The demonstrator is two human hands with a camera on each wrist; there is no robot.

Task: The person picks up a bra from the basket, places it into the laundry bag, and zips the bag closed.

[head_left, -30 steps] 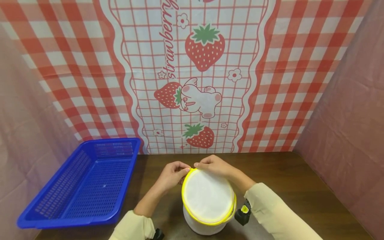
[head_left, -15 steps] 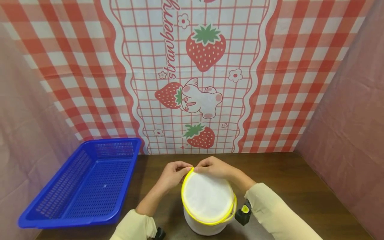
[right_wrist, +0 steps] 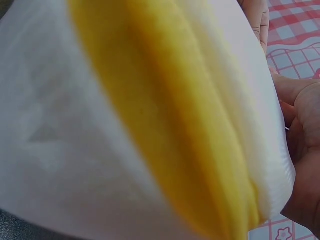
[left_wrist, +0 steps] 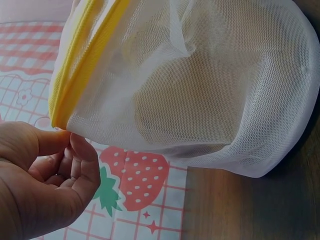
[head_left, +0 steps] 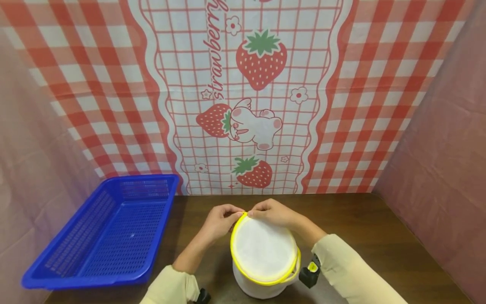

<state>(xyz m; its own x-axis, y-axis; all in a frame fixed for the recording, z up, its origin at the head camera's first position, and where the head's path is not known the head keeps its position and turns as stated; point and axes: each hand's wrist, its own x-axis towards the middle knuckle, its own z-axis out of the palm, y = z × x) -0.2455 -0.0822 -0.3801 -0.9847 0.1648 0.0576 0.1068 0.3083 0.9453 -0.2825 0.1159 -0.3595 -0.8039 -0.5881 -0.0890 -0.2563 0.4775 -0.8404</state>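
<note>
A round white mesh laundry bag (head_left: pixel 263 251) stands on the table with its flat top facing up. Yellow zipper trim (left_wrist: pixel 95 57) runs round the top edge, and a loop sticks out on the right side. At the far edge of the top, my left hand (head_left: pixel 219 221) pinches the end of the yellow trim between thumb and index finger. Close beside it, my right hand (head_left: pixel 274 213) grips the same rim, thumb on the white top. The bag hides part of the right fingers in the right wrist view. Beige, blurry contents show through the mesh in the left wrist view.
A blue perforated plastic basket (head_left: pixel 161 236) sits on the left of the brown wooden table (head_left: pixel 353 236). A red-and-white strawberry cloth (head_left: pixel 262 126) hangs behind the table. Pinkish drapes (head_left: pixel 436 139) close off both sides.
My right hand has shifted slightly along the rim, its thumb now lower on the white top. The left hand keeps its pinch at almost the same spot. The bag has barely moved.
</note>
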